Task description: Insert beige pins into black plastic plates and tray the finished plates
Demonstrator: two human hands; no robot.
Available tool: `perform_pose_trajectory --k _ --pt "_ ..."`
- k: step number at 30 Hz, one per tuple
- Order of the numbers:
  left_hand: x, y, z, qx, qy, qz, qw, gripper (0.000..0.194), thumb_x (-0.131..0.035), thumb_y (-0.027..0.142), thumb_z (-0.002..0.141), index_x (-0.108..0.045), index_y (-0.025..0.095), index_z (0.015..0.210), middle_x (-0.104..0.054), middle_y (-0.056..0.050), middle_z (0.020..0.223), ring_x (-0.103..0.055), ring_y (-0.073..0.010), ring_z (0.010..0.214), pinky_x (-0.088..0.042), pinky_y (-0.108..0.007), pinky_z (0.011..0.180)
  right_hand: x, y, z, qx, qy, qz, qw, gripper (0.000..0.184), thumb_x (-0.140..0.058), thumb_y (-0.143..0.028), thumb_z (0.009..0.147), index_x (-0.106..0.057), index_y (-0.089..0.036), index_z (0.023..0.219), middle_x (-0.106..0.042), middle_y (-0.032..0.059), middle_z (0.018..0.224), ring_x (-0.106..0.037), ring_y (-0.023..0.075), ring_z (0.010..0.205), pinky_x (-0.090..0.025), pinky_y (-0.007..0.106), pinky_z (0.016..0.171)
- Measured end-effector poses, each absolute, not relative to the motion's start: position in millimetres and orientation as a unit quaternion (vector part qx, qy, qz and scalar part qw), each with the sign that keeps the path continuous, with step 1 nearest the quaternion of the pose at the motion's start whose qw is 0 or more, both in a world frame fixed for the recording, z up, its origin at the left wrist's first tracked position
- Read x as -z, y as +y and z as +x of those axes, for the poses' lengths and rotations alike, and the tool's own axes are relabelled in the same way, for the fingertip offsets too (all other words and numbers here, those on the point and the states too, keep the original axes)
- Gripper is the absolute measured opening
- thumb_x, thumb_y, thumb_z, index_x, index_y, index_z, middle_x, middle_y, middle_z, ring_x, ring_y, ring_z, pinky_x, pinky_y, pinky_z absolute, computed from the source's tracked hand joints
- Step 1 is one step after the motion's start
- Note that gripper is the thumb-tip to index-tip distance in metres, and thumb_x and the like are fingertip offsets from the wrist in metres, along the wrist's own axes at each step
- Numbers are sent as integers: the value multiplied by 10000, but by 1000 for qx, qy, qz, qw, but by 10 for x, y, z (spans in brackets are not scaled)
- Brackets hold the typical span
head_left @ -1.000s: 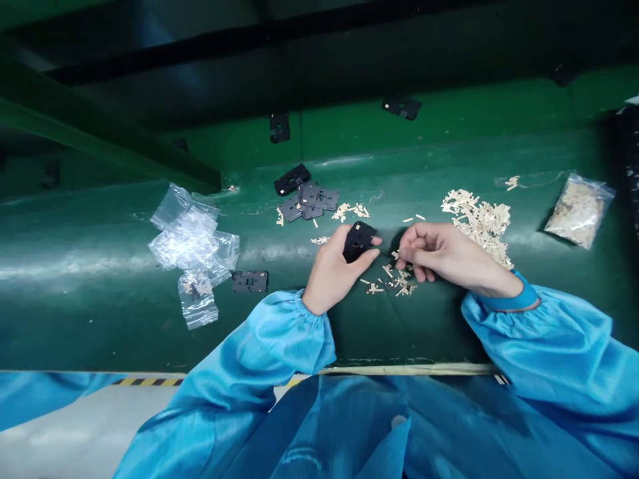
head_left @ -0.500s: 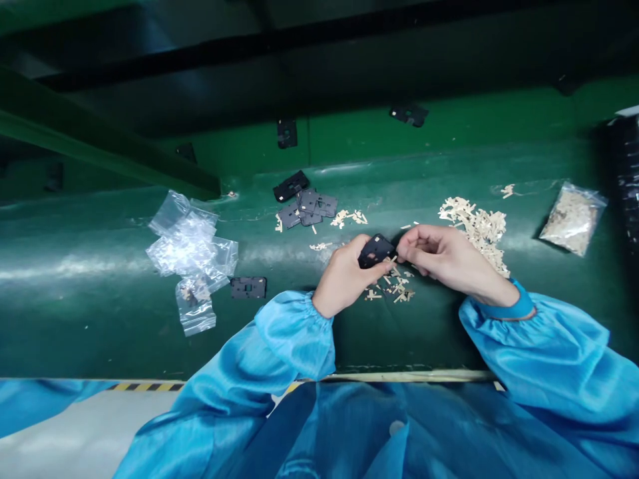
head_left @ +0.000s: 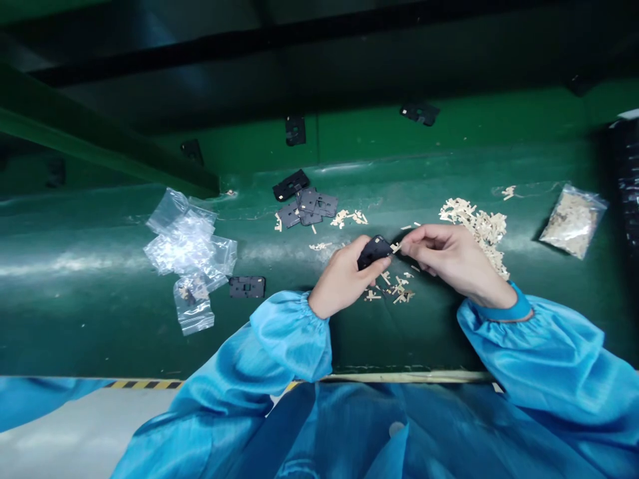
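The left hand grips a black plate over the worktop, tilted, its thumb along the near edge. This grip seems meant to hold the plate firm and leave the right end free. The right hand has its fingers pinched on a pale bit by that free end. I cannot tell if the bit is stuck to the plate. Only the tips pinch, likely because the bit is so small.

A small pile lies just below the hands, and a big pile lies behind the right hand, perhaps so that bits are easy to reach. More plates lie in a stack farther back. Clear bags lie off to the left, out of the way.
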State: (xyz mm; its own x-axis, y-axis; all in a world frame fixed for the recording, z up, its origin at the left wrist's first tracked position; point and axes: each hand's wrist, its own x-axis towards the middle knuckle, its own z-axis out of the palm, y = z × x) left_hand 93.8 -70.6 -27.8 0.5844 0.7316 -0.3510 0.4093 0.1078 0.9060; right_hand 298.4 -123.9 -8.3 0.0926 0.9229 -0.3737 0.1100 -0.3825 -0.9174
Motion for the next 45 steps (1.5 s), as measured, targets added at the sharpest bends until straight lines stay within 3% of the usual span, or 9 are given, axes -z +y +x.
perform_pose_trajectory --k 3,8,14,20,28,33,40,45 --pt "272 -672 953 -131 438 640 618 196 -704 358 888 -595 213 961 -611 56 707 -604 -109 538 -467 -252 552 117 -1243 2958 -522 -403 -642 391 137 -732 -297 828 -731 -163 802 -612 -9 634 -450 89 514 -333 259 482" --pt "244 -662 997 -127 409 664 614 264 -815 245 757 -623 206 934 -727 26 846 -672 -152 775 -525 -278 727 182 -1250 2945 -503 -408 -640 413 54 -733 -216 768 -700 -175 757 -652 7 703 -499 108 604 -390 257 560" --pt "206 -707 1100 -278 497 638 519 186 -750 325 864 -631 210 950 -759 -11 915 -713 -173 835 -553 -306 789 234 -1270 2880 -475 -396 -652 440 75 -747 -234 759 -687 -188 762 -672 22 720 -538 132 631 -410 270 573" --pt "211 -738 1172 -263 503 670 479 206 -745 301 879 -637 249 1046 -794 -9 1042 -747 -209 978 -566 -353 905 262 -1296 2787 -459 -386 -648 470 187 -752 -376 833 -697 -200 803 -602 4 646 -493 134 587 -372 279 533" --pt "310 -733 1154 -274 515 623 521 231 -746 393 868 -615 230 966 -758 7 878 -666 -145 669 -534 -287 645 285 -1320 2778 -456 -396 -641 474 172 -746 -369 846 -706 -203 825 -600 1 640 -488 129 572 -371 277 516" --pt "309 -735 1157 -276 523 637 495 241 -747 410 864 -620 233 967 -715 21 807 -657 -145 663 -530 -281 640 277 -1305 2773 -454 -389 -644 477 165 -758 -346 816 -689 -199 784 -596 -2 628 -487 124 564 -375 268 507" --pt "306 -734 1144 -276 503 641 510 273 -772 361 840 -648 230 1044 -767 -10 932 -705 -170 764 -563 -299 710 262 -1300 2783 -449 -392 -648 475 173 -752 -358 827 -686 -205 781 -576 -7 615 -472 125 556 -375 272 507" --pt "298 -727 1159 -272 510 632 516 234 -751 390 851 -635 222 966 -724 15 823 -658 -144 676 -528 -275 636 293 -1319 2783 -453 -400 -647 465 194 -748 -385 837 -685 -205 800 -574 -8 610 -468 126 548 -357 275 502"
